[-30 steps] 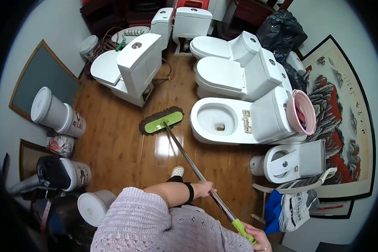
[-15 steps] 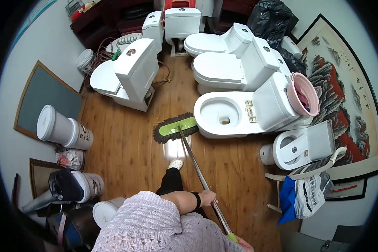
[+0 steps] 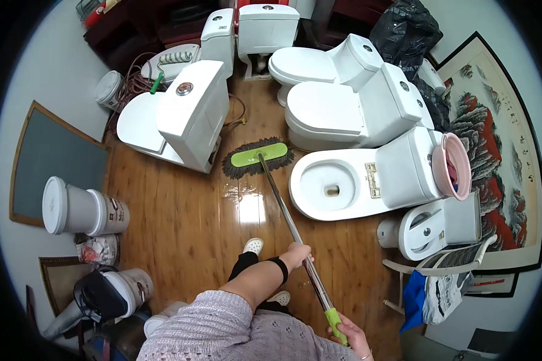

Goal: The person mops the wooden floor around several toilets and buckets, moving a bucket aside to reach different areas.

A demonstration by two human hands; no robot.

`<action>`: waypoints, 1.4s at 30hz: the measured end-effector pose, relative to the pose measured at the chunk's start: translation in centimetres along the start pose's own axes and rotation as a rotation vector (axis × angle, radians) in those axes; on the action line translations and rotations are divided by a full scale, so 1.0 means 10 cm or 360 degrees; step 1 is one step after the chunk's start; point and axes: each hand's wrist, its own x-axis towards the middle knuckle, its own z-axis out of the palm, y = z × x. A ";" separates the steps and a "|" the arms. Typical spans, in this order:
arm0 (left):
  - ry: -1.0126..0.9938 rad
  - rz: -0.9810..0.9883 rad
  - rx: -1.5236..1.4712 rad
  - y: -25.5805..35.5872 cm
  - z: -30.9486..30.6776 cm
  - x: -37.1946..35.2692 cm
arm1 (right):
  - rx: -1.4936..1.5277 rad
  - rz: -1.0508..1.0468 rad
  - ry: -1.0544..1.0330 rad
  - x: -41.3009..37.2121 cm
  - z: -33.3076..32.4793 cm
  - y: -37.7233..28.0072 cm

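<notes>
A mop with a green head and dark grey fringe lies flat on the wooden floor, between the toilet at the left and the open-bowl toilet at the right. Its metal pole slants down towards me. My left hand, with a black band at the wrist, is wrapped round the middle of the pole. Lower down, my right hand holds the green grip at the pole's end.
An open-bowl toilet stands right of the mop, a pink basin beside its tank. Another toilet is at the left. White buckets line the left wall. A chair with bags stands at the right.
The mop head has moved forward, away from me, and slightly right across the floor. Both hands remain on the pole, and more of my right hand shows. A second shoe is now visible.
</notes>
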 end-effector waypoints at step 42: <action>-0.0180 -0.0222 0.0333 1.33 0.81 0.48 | -0.0143 0.0160 0.0070 0.67 -0.01 -1.94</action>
